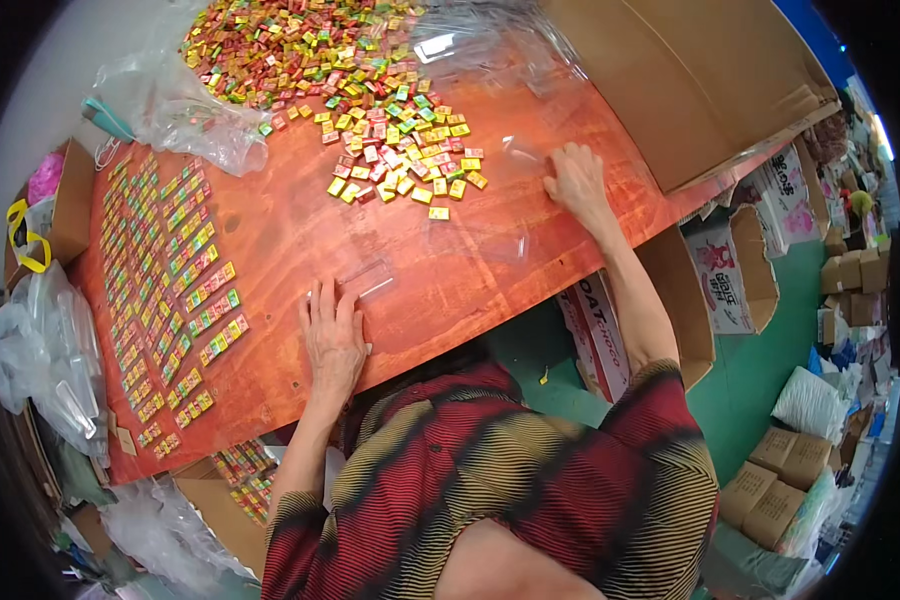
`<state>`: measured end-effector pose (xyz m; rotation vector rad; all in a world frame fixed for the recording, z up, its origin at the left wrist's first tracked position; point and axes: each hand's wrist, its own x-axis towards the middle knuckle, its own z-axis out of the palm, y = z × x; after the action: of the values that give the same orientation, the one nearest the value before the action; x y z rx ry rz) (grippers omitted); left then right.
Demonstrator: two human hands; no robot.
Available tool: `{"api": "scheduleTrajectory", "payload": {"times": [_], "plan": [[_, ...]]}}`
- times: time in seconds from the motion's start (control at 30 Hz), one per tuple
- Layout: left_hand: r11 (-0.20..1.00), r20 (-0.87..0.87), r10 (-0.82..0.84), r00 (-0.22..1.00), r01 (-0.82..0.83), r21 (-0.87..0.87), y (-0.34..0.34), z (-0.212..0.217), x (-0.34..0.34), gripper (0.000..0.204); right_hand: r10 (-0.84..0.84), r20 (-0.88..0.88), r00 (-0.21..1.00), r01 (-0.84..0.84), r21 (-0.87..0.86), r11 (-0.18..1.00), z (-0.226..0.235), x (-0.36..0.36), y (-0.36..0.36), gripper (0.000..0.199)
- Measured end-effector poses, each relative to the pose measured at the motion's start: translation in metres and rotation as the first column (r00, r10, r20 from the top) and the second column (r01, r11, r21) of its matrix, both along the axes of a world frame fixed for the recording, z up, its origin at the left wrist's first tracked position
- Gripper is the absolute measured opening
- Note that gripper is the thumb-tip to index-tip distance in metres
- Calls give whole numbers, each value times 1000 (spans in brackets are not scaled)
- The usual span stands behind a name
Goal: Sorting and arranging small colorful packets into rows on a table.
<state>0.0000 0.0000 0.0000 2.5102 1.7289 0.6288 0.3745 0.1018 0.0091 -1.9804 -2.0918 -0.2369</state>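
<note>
While the left hand (pixel 333 335) lies flat on the glossy reddish wooden table (pixel 290 240), fingers stretched out and close together, I see its fingertips pressing on a thin clear plastic tray (pixel 362 280) near the front edge. The right hand (pixel 576 180) rests palm-down farther out, fingers slightly spread, touching a second transparent tray (pixel 523 152) beside the loose heap of small square wrapped candies (pixel 400 150). Filled candy strips (pixel 175 270) lie in neat rows at left; a brown corrugated cardboard box (pixel 670 80) stands at right.

I see a large brown cardboard box (pixel 690 80) at the table's far corner and small cartons (pixel 770 480) stacked on the green floor (pixel 760 370).
</note>
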Motion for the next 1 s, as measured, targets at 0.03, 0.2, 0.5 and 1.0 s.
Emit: {"api": "scheduleTrajectory", "payload": {"times": [0.03,0.2,0.5,1.0], "plan": [[1000,11,-3,1000,3,-6,4,1,0,25,69,-3,998,-68,93,993,4,-2,-4,29],[1000,0,12,1000,-12,26,3,5,3,20,227,-53,973,-219,120,968,-7,-2,-25,27],[1000,61,-8,998,6,27,-9,7,9,21,87,-60,994,-77,148,986,14,-28,-63,25],[993,-65,-47,997,39,-110,4,10,21,51,89,-90,992,-99,-115,988,2,-77,-74,51]]}}
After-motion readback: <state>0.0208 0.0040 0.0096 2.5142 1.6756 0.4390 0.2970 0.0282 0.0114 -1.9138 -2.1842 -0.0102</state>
